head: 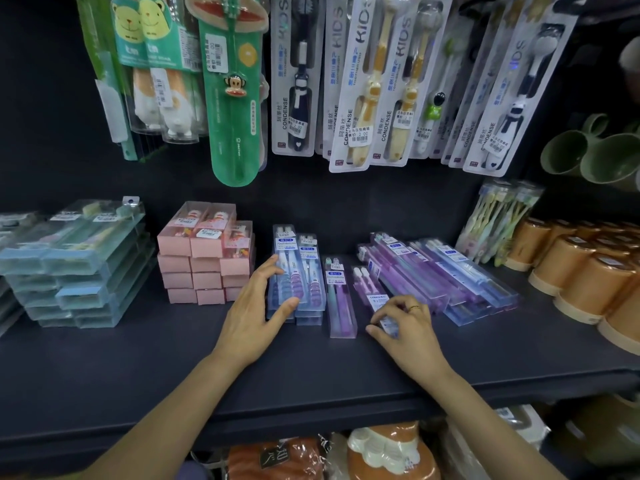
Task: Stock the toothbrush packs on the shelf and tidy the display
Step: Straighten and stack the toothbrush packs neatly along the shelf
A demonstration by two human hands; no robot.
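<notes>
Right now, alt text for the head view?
A person's left hand rests on a stack of blue toothbrush packs while the right hand pinches a purple pack on a dark shelf; kids' toothbrushes hang above.

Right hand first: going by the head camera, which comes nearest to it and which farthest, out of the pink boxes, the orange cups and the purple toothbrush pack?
1. Purple toothbrush pack: the right hand is pinching its near end.
2. Orange cups: further along the shelf to the right.
3. Pink boxes: stacked to the left, beyond the left hand.
</notes>
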